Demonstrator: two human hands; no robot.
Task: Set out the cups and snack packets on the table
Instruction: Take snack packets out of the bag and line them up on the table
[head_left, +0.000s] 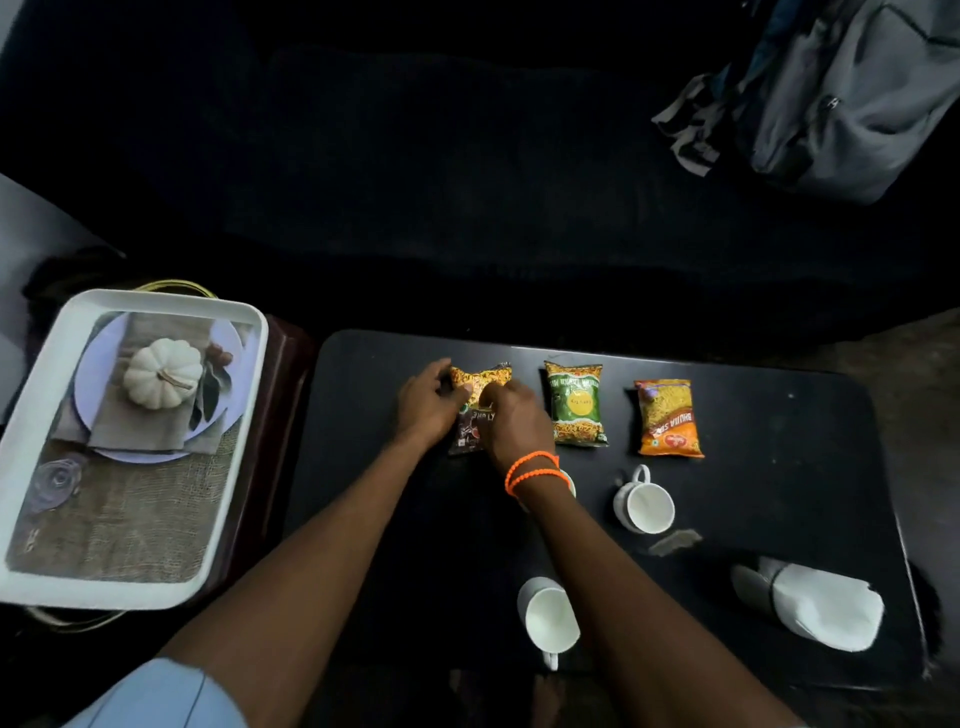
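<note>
A black surface with rounded corners fills the lower middle of the view, and the room behind it, toward 12 o'clock, is very dark. At 1 o'clock, off the surface, a grey backpack slumps in the shadow.

Three snack packets lie in a row along the far side of the surface. The yellow and dark packet is at the 9 o'clock end of the row, and both hands are on it: the left hand curls its grip round the packet's left edge, and the right hand pinches its middle from above, with orange bracelets on that wrist. Just beside it toward 3 o'clock lies the green packet, and further along lies the orange packet, each apart from its neighbour.

A white cup stands near the orange packet, toward 6 o'clock of it, handle pointing away from the person. A second white cup lies tipped on its side between the forearms near the near edge. Another white rim shows behind the right wrist, mostly hidden. At 4 o'clock white paper lies on the surface.

At 9 o'clock, off the surface, sits a white tray printed with a pumpkin picture.
</note>
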